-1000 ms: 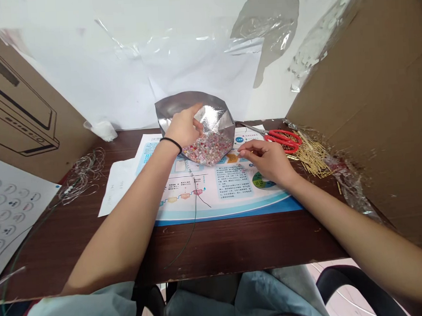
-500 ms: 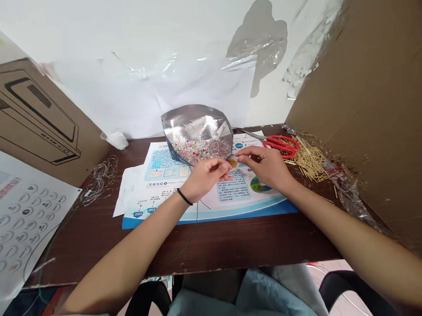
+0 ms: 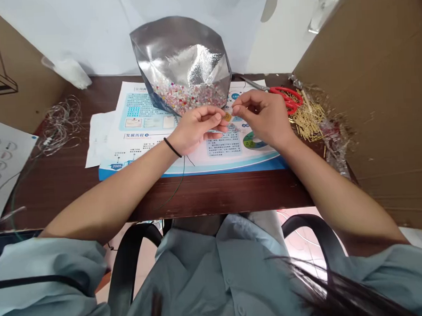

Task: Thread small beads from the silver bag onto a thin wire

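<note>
My left hand (image 3: 200,128) is closed, thumb against the fingers, over the printed poster. A thin dark thread (image 3: 182,176) runs out from under it and hangs down toward the table's front edge. Close by on the right, my right hand (image 3: 265,117) pinches thumb and forefinger together; whatever lies between those tips is too small to make out. The two sets of fingertips are a small gap apart. Just behind them stands an open silver foil bag (image 3: 180,51) with many small pink, white and red beads (image 3: 190,97) inside.
Red-handled scissors (image 3: 287,97) lie right of the bag, beside a heap of thin gold sticks (image 3: 308,120) and crumpled clear plastic (image 3: 334,144). The poster (image 3: 150,156) covers the table's middle. Tangled thread (image 3: 62,123) lies left. Cardboard walls (image 3: 381,97) flank the table.
The view has tilted downward, so the bag and table sit higher in the picture. My right hand has drawn slightly away from the left; both hands keep their pinched shape.
</note>
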The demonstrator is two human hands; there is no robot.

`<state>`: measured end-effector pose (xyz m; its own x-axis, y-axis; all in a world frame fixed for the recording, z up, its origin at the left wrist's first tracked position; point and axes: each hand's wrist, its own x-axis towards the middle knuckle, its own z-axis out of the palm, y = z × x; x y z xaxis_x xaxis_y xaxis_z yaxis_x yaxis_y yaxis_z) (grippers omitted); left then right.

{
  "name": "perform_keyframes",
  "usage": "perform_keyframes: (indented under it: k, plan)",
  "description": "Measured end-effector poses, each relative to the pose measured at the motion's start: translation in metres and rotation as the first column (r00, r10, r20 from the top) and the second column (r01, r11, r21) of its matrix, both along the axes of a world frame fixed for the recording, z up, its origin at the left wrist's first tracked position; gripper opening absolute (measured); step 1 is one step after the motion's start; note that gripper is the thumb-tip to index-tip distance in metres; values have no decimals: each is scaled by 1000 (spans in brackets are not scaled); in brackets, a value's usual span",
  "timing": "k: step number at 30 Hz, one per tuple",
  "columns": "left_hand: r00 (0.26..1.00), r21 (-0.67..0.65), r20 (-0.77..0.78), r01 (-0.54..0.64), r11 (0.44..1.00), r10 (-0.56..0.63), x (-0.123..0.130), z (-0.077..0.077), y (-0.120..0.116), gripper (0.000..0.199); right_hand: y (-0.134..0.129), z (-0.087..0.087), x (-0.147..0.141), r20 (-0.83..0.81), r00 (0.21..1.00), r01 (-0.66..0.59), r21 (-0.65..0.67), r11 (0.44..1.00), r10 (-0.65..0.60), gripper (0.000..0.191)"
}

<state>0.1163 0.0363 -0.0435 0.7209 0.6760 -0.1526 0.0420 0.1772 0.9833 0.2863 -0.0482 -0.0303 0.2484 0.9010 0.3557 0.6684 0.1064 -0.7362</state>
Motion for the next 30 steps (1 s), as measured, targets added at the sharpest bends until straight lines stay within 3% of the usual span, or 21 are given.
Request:
perform_keyframes:
  k: [8, 22, 30]
  plan:
    - [999, 21, -35, 11, 1000, -10, 0, 2, -2, 20, -1, -3, 1, 60, 998, 19, -1, 1000, -19, 36]
    - [999, 22, 3, 32, 999, -32, 1, -2, -1, 24, -6, 2, -12, 191, 982, -2, -34, 999, 9, 29]
    - [999, -4, 44, 9, 1000, -9, 1, -2, 1, 15, -7, -1, -12, 206, 978, -37, 21, 999, 32, 26]
